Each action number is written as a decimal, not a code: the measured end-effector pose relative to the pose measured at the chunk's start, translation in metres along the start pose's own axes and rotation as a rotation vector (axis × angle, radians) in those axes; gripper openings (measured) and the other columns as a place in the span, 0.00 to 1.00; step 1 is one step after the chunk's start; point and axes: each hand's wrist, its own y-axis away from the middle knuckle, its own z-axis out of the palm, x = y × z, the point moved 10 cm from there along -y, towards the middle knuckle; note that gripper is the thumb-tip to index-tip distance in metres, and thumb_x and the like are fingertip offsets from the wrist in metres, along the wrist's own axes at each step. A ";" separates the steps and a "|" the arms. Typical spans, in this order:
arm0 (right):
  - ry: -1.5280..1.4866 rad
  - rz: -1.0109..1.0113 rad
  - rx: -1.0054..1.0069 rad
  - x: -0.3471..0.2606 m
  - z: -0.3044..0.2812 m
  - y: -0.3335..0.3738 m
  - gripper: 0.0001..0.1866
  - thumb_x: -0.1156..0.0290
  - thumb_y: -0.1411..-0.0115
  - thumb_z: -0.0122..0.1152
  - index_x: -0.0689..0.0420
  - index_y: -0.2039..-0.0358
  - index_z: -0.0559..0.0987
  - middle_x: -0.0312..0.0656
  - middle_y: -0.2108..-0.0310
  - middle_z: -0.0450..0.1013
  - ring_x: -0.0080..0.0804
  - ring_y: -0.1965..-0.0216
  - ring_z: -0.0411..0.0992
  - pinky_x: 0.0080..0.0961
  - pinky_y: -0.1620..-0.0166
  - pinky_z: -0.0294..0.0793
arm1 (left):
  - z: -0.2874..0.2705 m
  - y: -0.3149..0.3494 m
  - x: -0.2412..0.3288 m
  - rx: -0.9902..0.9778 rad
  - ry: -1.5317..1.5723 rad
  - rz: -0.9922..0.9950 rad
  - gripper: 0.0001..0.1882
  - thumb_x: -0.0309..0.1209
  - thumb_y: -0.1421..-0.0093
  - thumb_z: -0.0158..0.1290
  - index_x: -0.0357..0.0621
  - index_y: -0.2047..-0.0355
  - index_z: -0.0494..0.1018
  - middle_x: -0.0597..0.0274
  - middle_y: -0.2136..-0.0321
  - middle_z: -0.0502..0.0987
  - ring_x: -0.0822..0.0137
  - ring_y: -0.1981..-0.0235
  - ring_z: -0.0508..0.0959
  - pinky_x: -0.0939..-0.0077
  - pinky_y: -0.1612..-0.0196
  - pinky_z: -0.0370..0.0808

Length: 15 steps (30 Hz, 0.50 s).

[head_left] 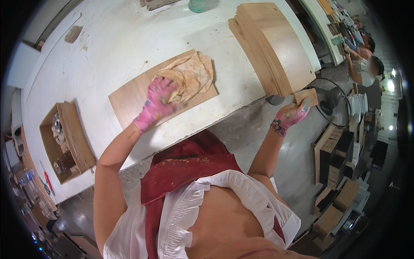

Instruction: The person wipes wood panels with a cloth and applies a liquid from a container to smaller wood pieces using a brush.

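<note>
Pink flowered gloves cover both of my hands. My left hand (156, 103) presses a crumpled, stained tan cloth (193, 77) onto a flat wooden board (129, 96), its fingers bunched into the fabric. The board lies at a slant near the front edge of the white table (99, 52). Off that edge, to the right, my right hand (288, 117) grips a small rectangular wooden block (305, 96); its fingers are partly hidden. Just beyond the block stands a stack of similar wooden boards (276, 47), with drilled holes near the corners of the top one.
On the table's left is an open cardboard box (77, 136) with crumpled material inside, beside a red-handled tool (48, 181). A small brown block (73, 33) and a green object (198, 5) sit farther back. Right of the table are a fan (330, 103), stacked panels (334, 151) and other people (366, 64).
</note>
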 end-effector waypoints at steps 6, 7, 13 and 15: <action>-0.794 0.493 -0.164 -0.038 0.038 0.012 0.21 0.76 0.46 0.49 0.68 0.50 0.67 0.51 0.56 0.68 0.44 0.58 0.70 0.33 0.54 0.70 | -0.002 0.024 0.029 0.183 0.269 0.089 0.29 0.30 0.63 0.60 0.46 0.56 0.71 0.55 0.51 0.67 0.49 0.45 0.62 0.52 0.39 0.53; -0.804 0.454 -0.200 -0.051 0.047 0.013 0.21 0.75 0.46 0.51 0.67 0.50 0.67 0.50 0.58 0.69 0.42 0.59 0.70 0.32 0.55 0.70 | 0.007 0.026 0.033 0.156 0.264 0.108 0.28 0.28 0.63 0.59 0.48 0.56 0.71 0.56 0.51 0.68 0.49 0.45 0.62 0.52 0.39 0.54; -1.436 0.740 -0.686 -0.197 0.087 0.044 0.19 0.73 0.44 0.56 0.66 0.52 0.70 0.38 0.61 0.71 0.22 0.63 0.68 0.18 0.60 0.69 | 0.021 0.049 0.030 0.230 0.305 0.097 0.26 0.23 0.64 0.57 0.51 0.60 0.74 0.62 0.53 0.71 0.52 0.49 0.67 0.55 0.42 0.61; -1.281 0.542 -1.131 -0.265 0.076 0.053 0.16 0.75 0.45 0.56 0.66 0.56 0.72 0.38 0.64 0.73 0.23 0.63 0.71 0.19 0.60 0.70 | 0.014 0.053 0.038 0.313 0.290 0.151 0.25 0.22 0.65 0.57 0.50 0.61 0.74 0.62 0.54 0.72 0.54 0.49 0.67 0.55 0.42 0.61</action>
